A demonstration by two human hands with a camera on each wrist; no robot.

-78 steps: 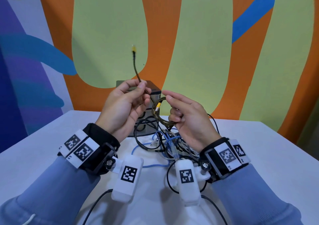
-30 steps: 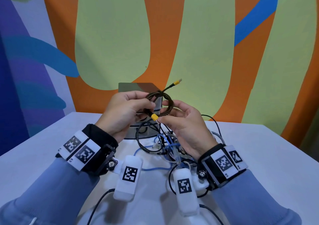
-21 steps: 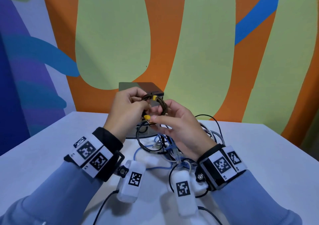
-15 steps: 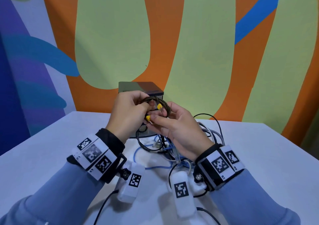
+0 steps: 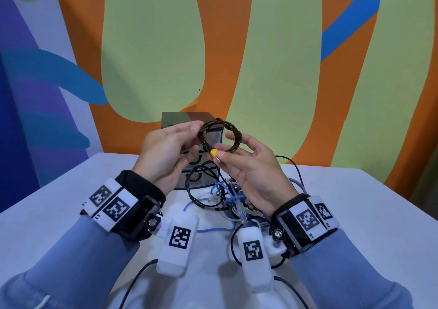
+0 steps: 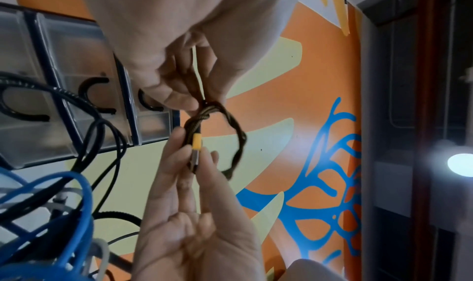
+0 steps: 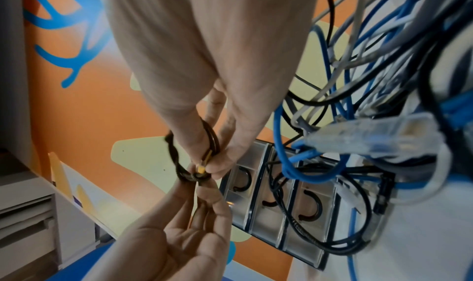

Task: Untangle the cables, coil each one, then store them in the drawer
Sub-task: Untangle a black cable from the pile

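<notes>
A brown braided cable (image 5: 234,132) is wound into a small twisted ring, held up in front of the drawer unit (image 5: 182,118). My left hand (image 5: 198,132) pinches the ring's left side between thumb and fingers. My right hand (image 5: 217,154) pinches the cable's yellow plug (image 5: 213,153) at the bottom of the ring, its other fingers spread behind the loop. The left wrist view shows the cable ring (image 6: 239,141) and the yellow plug (image 6: 197,143) between both hands. In the right wrist view the yellow plug (image 7: 200,170) sits under my right thumb.
A tangle of blue, black and grey cables (image 5: 225,197) lies on the white table (image 5: 355,214) below my hands, against the drawer unit's shut clear drawers (image 7: 279,208) with black handles. A painted wall stands close behind.
The cable's loose end with its yellow plug, which stuck up and out earlier, has been wound round into the ring. Both hands now hold the finished ring slightly higher.
</notes>
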